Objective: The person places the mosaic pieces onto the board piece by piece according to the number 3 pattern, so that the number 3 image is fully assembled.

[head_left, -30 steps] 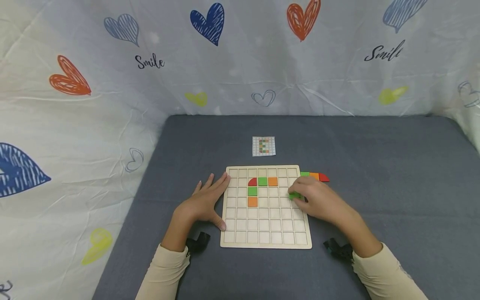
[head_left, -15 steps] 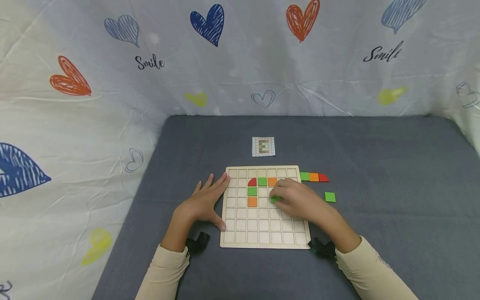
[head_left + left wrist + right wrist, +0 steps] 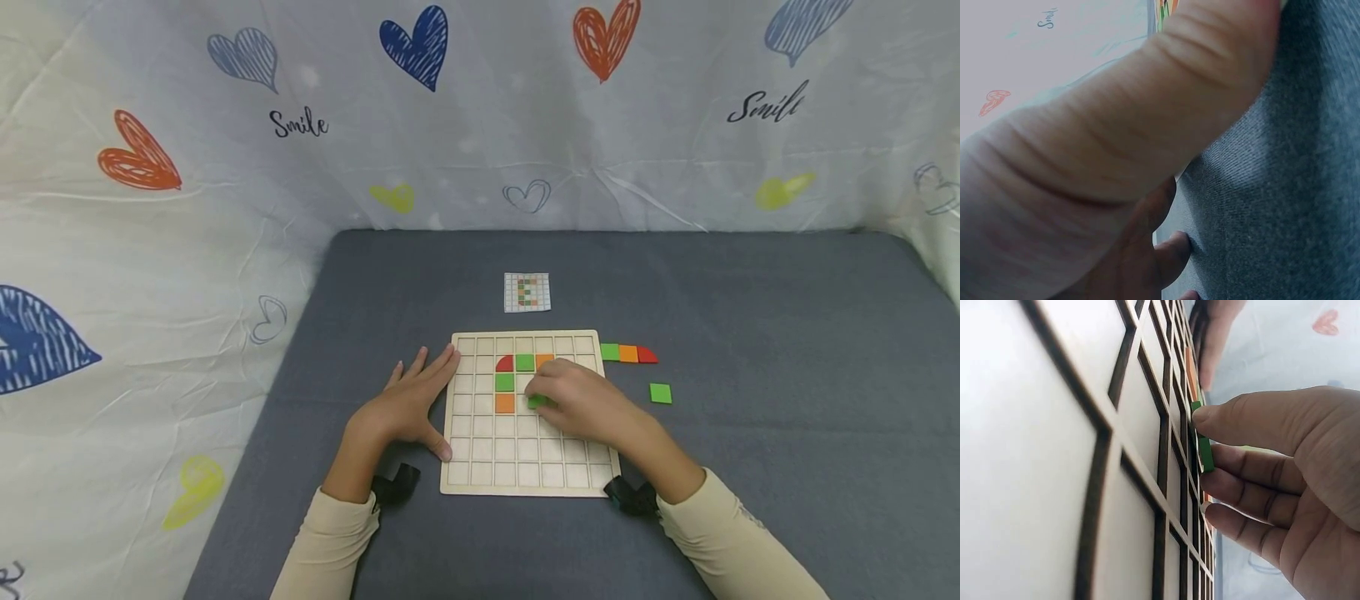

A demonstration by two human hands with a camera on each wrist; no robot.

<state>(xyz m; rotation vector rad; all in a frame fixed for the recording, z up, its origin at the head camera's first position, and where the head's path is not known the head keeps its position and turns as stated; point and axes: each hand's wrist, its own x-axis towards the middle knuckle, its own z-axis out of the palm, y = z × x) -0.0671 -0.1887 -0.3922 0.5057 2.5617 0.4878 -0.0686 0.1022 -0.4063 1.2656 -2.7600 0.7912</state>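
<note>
A pale wooden grid board (image 3: 528,475) lies on the table, with a red quarter-round tile (image 3: 506,364), green tiles (image 3: 505,382) and orange tiles (image 3: 505,403) set in some of its cells. My right hand (image 3: 581,402) pinches a green square tile (image 3: 1205,454) between thumb and fingers, low over the board, just right of the lower orange tile. In the right wrist view the tile is tilted close to the grid ribs. My left hand (image 3: 408,408) rests with fingers spread along the board's left edge, its thumb (image 3: 1166,94) and fingertips touching the rim.
Beyond the board lies a small printed pattern card (image 3: 527,292). A row of green, orange and red tiles (image 3: 628,354) sits at the board's upper right, and a loose green tile (image 3: 660,393) lies below it. A heart-print cloth (image 3: 465,125) hangs behind the table.
My right hand has carried the green tile leftward from the board's right side to near its middle columns, uncovering the loose green tile on the table. My left hand stays put.
</note>
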